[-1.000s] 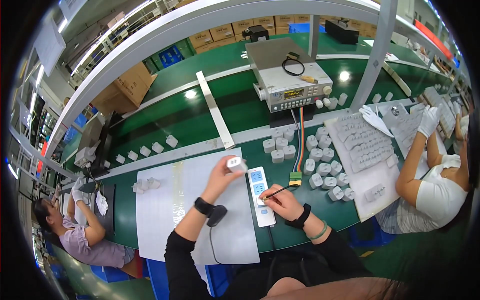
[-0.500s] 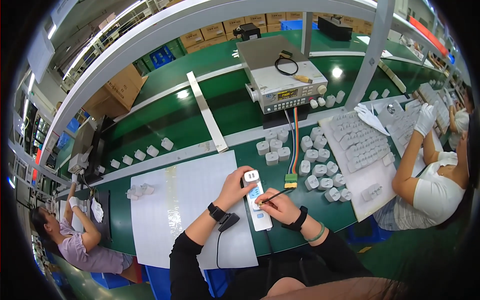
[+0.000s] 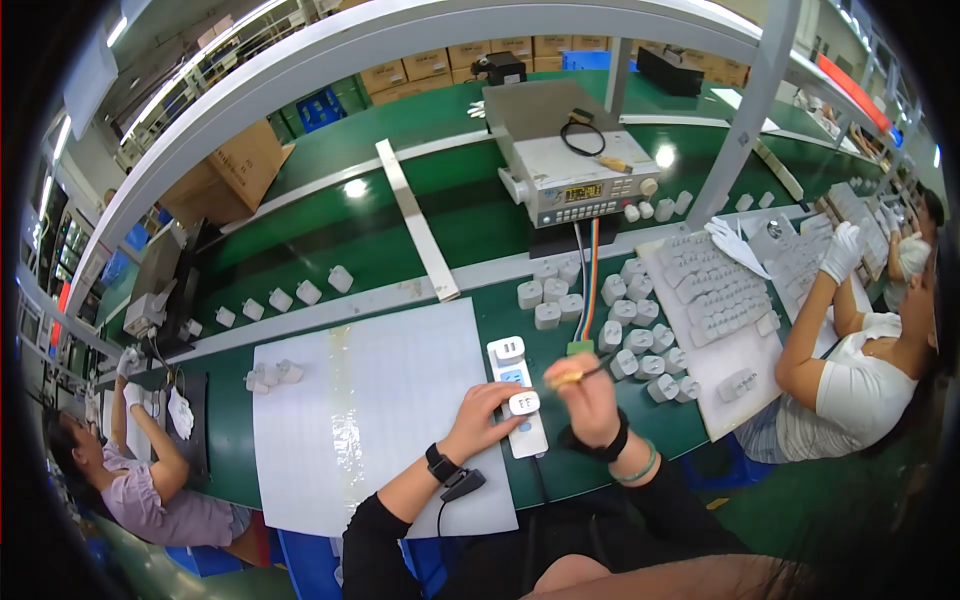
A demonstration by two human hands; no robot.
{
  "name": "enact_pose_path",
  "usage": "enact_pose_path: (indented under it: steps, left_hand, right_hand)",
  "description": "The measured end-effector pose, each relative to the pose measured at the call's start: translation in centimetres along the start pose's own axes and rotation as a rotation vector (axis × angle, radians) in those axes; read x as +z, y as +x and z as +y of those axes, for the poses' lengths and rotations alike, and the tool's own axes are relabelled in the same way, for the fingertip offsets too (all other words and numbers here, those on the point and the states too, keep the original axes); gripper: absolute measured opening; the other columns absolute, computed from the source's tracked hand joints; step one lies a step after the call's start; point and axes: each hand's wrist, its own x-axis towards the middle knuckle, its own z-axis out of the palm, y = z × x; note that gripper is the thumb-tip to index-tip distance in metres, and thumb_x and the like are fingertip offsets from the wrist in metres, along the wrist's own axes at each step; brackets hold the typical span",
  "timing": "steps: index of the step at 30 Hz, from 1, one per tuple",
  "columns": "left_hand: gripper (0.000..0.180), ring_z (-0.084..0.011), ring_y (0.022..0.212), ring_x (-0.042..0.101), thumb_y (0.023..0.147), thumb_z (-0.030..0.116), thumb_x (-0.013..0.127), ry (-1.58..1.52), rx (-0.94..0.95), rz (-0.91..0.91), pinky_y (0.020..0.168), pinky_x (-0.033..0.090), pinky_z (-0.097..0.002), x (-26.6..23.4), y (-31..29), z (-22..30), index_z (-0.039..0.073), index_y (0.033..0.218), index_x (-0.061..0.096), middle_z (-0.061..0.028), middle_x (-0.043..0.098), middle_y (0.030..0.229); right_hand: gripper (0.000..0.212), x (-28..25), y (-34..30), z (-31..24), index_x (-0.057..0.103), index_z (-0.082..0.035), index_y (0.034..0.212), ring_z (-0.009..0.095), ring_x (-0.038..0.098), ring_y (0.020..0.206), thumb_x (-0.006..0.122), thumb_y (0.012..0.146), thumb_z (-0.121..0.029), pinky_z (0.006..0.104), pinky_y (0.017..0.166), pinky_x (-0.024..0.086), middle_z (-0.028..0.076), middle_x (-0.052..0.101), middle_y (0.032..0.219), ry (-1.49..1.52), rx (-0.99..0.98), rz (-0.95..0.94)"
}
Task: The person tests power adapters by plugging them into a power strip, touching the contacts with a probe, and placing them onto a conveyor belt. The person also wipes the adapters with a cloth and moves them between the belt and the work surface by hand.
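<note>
A white power strip lies in front of me, with one white charger at its far end and a second white charger lower down. My left hand has its thumb and fingers closed around the sides of the lower charger. Just right of the strip, my right hand is raised and a little blurred. It pinches a cable connector with a yellow tip, clear of both chargers. Behind that hand, a rainbow ribbon cable runs down from a grey bench tester to a green connector block, partly hidden.
Several white chargers stand right of the ribbon cable. Beyond them is a board with chargers in trays. A white foam sheet covers the bench at left. Co-workers sit on both sides, and a metal post rises behind the board.
My left hand has let go of the far charger and moved down to the lower one. My right hand has drawn the connector away from the lower charger, up and right. The tester's display has changed.
</note>
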Motion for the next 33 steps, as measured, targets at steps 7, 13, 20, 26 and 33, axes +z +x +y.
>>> enact_pose_path:
  steps: [7, 13, 20, 26, 33]
  left_hand:
    - [0.042, -0.0271, 0.109, 0.056, 0.078, 0.017, 0.072, -0.171, 0.008, -0.031, 0.095, 0.044, -0.0381, 0.3, 0.2, -0.4, 0.01, 0.117, 0.061, -0.0081, 0.061, 0.118]
    - [0.041, -0.0269, 0.106, 0.058, 0.079, 0.014, 0.07, -0.123, 0.068, -0.027, 0.094, 0.045, -0.0375, -0.4, 0.0, 0.1, 0.007, 0.118, 0.06, -0.0099, 0.062, 0.115]
    - [0.052, -0.0231, 0.117, 0.048, 0.083, 0.011, 0.065, -0.042, -0.083, 0.385, 0.087, 0.044, -0.0314, -5.4, 4.7, -0.7, 0.007, 0.132, 0.049, -0.0115, 0.047, 0.127]
    - [0.054, -0.0287, 0.1, 0.06, 0.077, 0.018, 0.072, 0.332, -0.206, 0.219, 0.084, 0.049, -0.0354, -9.7, 17.6, -7.0, 0.007, 0.126, 0.052, -0.0154, 0.064, 0.104]
    - [0.048, -0.0309, 0.1, 0.06, 0.073, 0.022, 0.07, 0.592, -0.231, 0.056, 0.082, 0.05, -0.0414, -8.9, 21.4, -12.6, 0.01, 0.117, 0.056, -0.0112, 0.065, 0.105]
  right_hand:
    - [0.017, 2.4, 4.1, 5.1, 0.061, 0.0, 0.101, 0.029, 0.058, 0.093, 0.05, 0.092, -0.009, 0.0349, 0.083, 0.047, 0.011, 0.063, 0.105, -0.126, 0.079, -0.12]
    - [0.019, 3.2, 4.2, 5.7, 0.061, 0.0, 0.102, 0.028, 0.059, 0.095, 0.049, 0.093, -0.011, 0.0345, 0.083, 0.047, 0.009, 0.063, 0.106, -0.197, 0.077, -0.151]
    - [0.017, 3.0, 3.9, 5.6, 0.062, -0.001, 0.1, 0.028, 0.059, 0.091, 0.05, 0.093, -0.009, 0.0336, 0.08, 0.047, 0.01, 0.062, 0.102, -0.251, 0.129, -0.166]
    - [0.017, 3.5, 3.8, 5.8, 0.062, -0.001, 0.102, 0.027, 0.058, 0.087, 0.051, 0.092, -0.008, 0.0324, 0.077, 0.047, 0.01, 0.059, 0.097, -0.182, 0.127, -0.142]
    - [0.015, 3.7, 3.8, 6.4, 0.063, -0.007, 0.102, 0.029, 0.06, 0.082, 0.055, 0.091, -0.011, 0.0351, 0.071, 0.049, 0.011, 0.058, 0.094, -0.157, 0.086, -0.134]
